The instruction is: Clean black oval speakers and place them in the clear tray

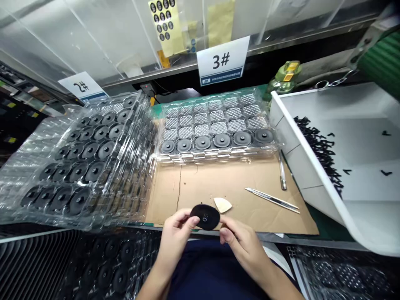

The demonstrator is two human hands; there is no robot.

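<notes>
A black round disc with a small raised centre is held up above the front edge of the cardboard. Its left rim is pinched between the thumb and fingers of my left hand. On the opposite side, the curled fingers of my right hand grip the disc's right edge. Just beyond it lies a cream-coloured, rounded-triangle piece on the cardboard. Farther back, a clear plastic tray has similar discs along its front row, with bare pockets behind them.
Tweezers and a metal-tipped tool lie to the right. A white bin holds small black parts. Stacked clear trays of discs rise on the left. A green bottle stands behind.
</notes>
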